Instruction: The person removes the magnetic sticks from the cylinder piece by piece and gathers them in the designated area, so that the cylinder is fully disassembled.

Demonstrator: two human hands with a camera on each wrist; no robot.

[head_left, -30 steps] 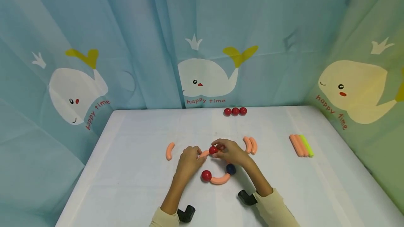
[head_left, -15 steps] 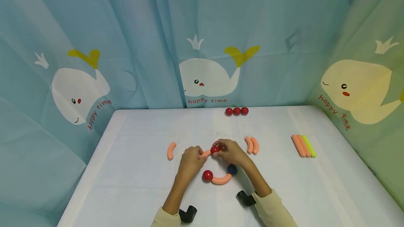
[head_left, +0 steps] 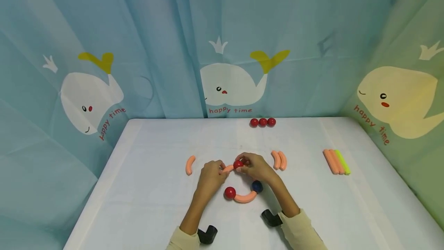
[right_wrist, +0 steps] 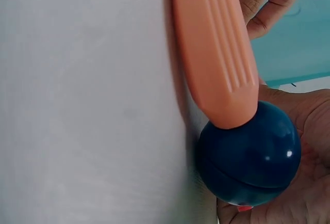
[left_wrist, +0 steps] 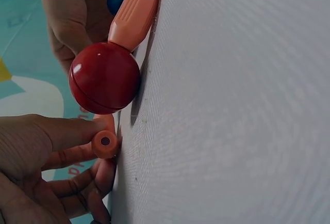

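My left hand (head_left: pixel 210 174) pinches a curved orange rod (head_left: pixel 227 169); its free end with a dark round centre faces the left wrist camera. At the rod's other end, my right hand (head_left: pixel 256 168) grips a red ball (head_left: pixel 237 164) between thumb and fingers. The rod meets this ball. Nearer the body lies a joined chain: a red ball (head_left: pixel 230 193), a ridged curved orange rod (head_left: pixel 244 198) and a dark blue ball (head_left: pixel 257 186). That blue ball looms large before the right palm in the right wrist view. Whatever links it to the held red ball is mostly hidden under the right hand.
On the white table (head_left: pixel 152 203), one curved orange rod (head_left: pixel 190 165) lies left, and two more curved rods (head_left: pixel 279 160) lie right. Three red balls (head_left: pixel 263 122) line the back edge. Straight orange and lime rods (head_left: pixel 336 161) sit far right. Black wrist devices (head_left: pixel 208 235) hang by the sleeves.
Both hands keep their hold on the orange rod and the red ball, with hardly any motion. The whole head view has drifted slightly, so everything appears a little further right.
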